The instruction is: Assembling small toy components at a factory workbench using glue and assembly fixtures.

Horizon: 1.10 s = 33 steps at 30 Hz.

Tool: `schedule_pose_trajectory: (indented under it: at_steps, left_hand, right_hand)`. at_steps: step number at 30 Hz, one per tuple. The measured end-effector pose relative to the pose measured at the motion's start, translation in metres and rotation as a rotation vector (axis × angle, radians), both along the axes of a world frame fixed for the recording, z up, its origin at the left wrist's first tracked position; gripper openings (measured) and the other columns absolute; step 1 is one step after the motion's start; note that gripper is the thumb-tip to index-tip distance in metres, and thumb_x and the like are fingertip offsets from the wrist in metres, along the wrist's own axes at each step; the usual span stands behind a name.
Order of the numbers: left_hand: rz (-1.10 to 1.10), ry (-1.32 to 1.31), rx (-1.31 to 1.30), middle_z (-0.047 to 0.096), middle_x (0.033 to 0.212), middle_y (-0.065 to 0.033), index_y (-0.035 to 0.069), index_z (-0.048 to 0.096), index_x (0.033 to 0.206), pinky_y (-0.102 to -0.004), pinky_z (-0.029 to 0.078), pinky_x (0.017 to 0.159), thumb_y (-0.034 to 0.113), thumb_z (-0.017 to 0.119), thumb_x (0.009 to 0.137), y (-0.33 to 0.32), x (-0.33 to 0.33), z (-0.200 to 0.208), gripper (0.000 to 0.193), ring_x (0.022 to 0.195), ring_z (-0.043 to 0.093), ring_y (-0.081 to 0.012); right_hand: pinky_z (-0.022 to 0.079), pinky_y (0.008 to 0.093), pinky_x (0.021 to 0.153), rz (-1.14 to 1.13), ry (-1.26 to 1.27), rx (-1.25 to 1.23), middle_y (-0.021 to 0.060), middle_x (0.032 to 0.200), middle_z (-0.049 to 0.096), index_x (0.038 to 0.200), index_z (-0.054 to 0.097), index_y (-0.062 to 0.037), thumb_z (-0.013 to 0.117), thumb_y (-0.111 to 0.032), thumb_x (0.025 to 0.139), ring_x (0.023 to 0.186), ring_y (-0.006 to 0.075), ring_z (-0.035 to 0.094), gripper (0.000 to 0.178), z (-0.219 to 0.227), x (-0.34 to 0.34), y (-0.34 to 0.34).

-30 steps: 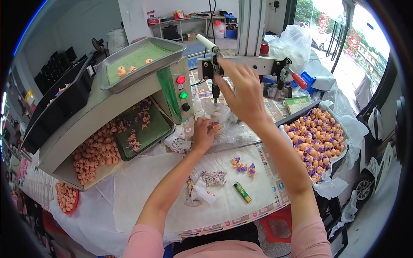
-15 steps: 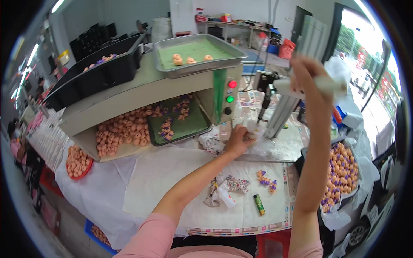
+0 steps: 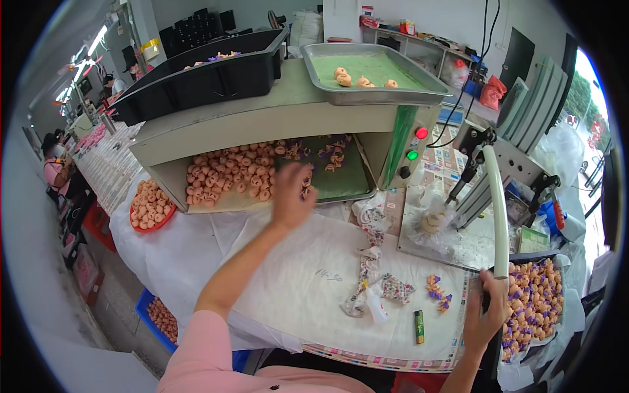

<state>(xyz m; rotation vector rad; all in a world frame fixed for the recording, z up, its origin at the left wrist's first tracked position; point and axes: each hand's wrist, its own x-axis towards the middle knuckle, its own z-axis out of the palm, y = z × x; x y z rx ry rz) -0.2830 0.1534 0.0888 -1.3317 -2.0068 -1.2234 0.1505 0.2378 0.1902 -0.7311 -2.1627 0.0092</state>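
Note:
My left hand (image 3: 293, 200) reaches to the opening of a beige box-shaped machine (image 3: 262, 118); its fingers look stretched out, though slightly blurred. Beside it are small peach and purple pieces (image 3: 333, 157) on a dark green-lined tray (image 3: 347, 177). A heap of round peach doll-head-like parts (image 3: 229, 171) fills the opening's left side. My right hand (image 3: 486, 308) is at the lower end of a pale lever handle (image 3: 498, 216), fingers apart and not wrapped around it. That lever belongs to a metal press (image 3: 478, 177). Under the press sits a round piece in clear plastic (image 3: 432, 223).
A crate of peach and purple parts (image 3: 534, 308) stands at right, a red bowl of peach parts (image 3: 151, 204) at left. Patterned cloth (image 3: 396, 288), a green lighter (image 3: 419, 327) and loose purple pieces (image 3: 438, 293) lie on the table. A metal tray (image 3: 373, 72) and black bin (image 3: 203, 78) top the machine.
My left hand has left the press and moved left to the machine's opening. My right hand has come down from the raised lever, which now hangs downward. The view has shifted left.

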Motion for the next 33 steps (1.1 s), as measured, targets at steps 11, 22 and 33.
schedule_pose_trajectory:
  at_steps: [11, 22, 33]
  left_hand:
    - [0.241, -0.165, -0.556, 0.028, 0.148, -0.0169, 0.019, 0.038, 0.143, -0.0507, 0.024, 0.11, 0.033, 0.072, 0.065, -0.077, -0.135, -0.03, 0.086, 0.136, 0.027, -0.0378]
    - [0.266, 0.021, -0.341, 0.047, 0.119, -0.0136, 0.014, 0.053, 0.121, -0.0473, 0.046, 0.089, 0.028, 0.071, 0.07, -0.081, -0.116, -0.051, 0.055, 0.114, 0.047, -0.0358]
    - [0.256, -0.097, -0.073, 0.062, 0.101, -0.0129, 0.009, 0.064, 0.104, -0.0378, 0.051, 0.072, 0.027, 0.067, 0.082, -0.081, -0.112, -0.054, 0.029, 0.087, 0.062, -0.0304]
  right_hand:
    - [0.049, 0.0265, 0.068, 0.112, 0.055, -0.437, 0.0122, 0.096, 0.068, 0.119, 0.059, 0.0014, 0.06, 0.008, 0.08, 0.077, 0.0156, 0.062, 0.04, -0.034, -0.002, -0.038]
    - [0.051, 0.0271, 0.067, 0.155, 0.012, -0.482, 0.013, 0.094, 0.069, 0.12, 0.06, -0.0002, 0.063, 0.009, 0.077, 0.074, 0.0168, 0.064, 0.044, -0.039, -0.024, -0.059]
    - [0.052, 0.0271, 0.068, 0.163, -0.02, -0.53, 0.013, 0.093, 0.07, 0.118, 0.062, -0.0002, 0.063, 0.011, 0.076, 0.075, 0.0164, 0.065, 0.044, -0.041, -0.01, -0.062]
